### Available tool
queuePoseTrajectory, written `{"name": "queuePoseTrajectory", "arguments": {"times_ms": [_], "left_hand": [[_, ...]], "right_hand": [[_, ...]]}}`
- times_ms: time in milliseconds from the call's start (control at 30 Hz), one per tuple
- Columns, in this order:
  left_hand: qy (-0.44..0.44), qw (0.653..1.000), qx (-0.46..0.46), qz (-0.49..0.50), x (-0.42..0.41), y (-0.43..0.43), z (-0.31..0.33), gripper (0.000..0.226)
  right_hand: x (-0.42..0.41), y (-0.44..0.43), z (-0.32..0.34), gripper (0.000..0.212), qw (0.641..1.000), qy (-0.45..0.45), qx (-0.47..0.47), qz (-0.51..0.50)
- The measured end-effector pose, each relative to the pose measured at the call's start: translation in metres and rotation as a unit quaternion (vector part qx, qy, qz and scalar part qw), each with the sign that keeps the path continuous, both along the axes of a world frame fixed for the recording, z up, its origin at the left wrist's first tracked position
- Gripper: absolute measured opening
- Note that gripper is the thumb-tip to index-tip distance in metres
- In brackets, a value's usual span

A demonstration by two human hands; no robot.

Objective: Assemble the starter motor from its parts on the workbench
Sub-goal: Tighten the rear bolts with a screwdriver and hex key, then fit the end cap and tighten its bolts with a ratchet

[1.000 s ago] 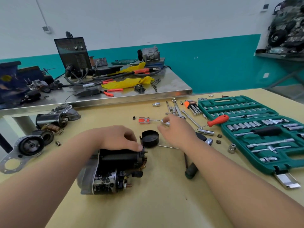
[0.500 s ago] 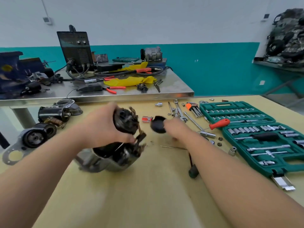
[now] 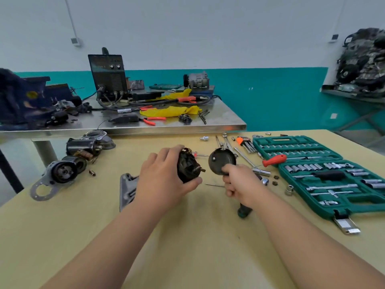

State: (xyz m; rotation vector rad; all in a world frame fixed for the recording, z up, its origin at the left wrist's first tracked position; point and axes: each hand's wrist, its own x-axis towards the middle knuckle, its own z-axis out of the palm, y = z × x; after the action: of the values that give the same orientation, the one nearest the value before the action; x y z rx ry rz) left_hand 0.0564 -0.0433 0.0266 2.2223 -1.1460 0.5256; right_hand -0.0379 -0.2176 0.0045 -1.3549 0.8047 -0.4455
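The black starter motor body [image 3: 188, 166] stands tilted up on the yellow workbench [image 3: 187, 236], brush end facing me. My left hand [image 3: 164, 178] is wrapped around its barrel, and its grey nose housing [image 3: 126, 189] shows below my wrist. My right hand [image 3: 239, 182] pinches the lower rim of a round black end cap [image 3: 221, 161], held upright just right of the brush end, a small gap apart. A thin long bolt [image 3: 214, 185] lies on the bench between my hands.
More starter parts [image 3: 62, 172] lie at the left edge. An open green socket set [image 3: 320, 174], a red-handled screwdriver [image 3: 273, 160], hex keys [image 3: 246, 143], nuts and a dark-handled tool [image 3: 243, 210] lie to the right. A steel table [image 3: 129, 127] with a welder stands behind.
My left hand lifted the motor from lying on its side and turned its brush end up. My right hand picked the end cap off the bench and brought it beside that end.
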Motion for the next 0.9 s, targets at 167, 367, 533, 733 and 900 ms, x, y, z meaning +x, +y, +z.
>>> {"name": "queuePoseTrajectory", "arguments": {"times_ms": [167, 367, 533, 733, 900], "left_hand": [[-0.056, 0.994, 0.089, -0.024, -0.006, -0.001, -0.004, 0.088], [-0.008, 0.997, 0.052, -0.050, -0.005, -0.004, -0.005, 0.080], [0.072, 0.996, 0.003, -0.045, 0.012, -0.001, 0.005, 0.075], [0.102, 0.993, -0.011, -0.055, 0.023, -0.001, 0.012, 0.081], [0.110, 0.992, -0.016, -0.061, 0.028, -0.002, 0.014, 0.076]], "right_hand": [[-0.007, 0.008, -0.012, 0.009, 0.999, -0.002, -0.038, 0.028], [-0.013, -0.010, -0.007, 0.020, 0.908, 0.199, -0.361, 0.076], [0.010, -0.002, -0.009, 0.033, 0.831, 0.311, -0.420, 0.188], [0.018, 0.005, -0.026, 0.034, 0.779, 0.307, -0.522, 0.163], [0.015, 0.003, -0.026, 0.035, 0.798, 0.281, -0.504, 0.174]]}}
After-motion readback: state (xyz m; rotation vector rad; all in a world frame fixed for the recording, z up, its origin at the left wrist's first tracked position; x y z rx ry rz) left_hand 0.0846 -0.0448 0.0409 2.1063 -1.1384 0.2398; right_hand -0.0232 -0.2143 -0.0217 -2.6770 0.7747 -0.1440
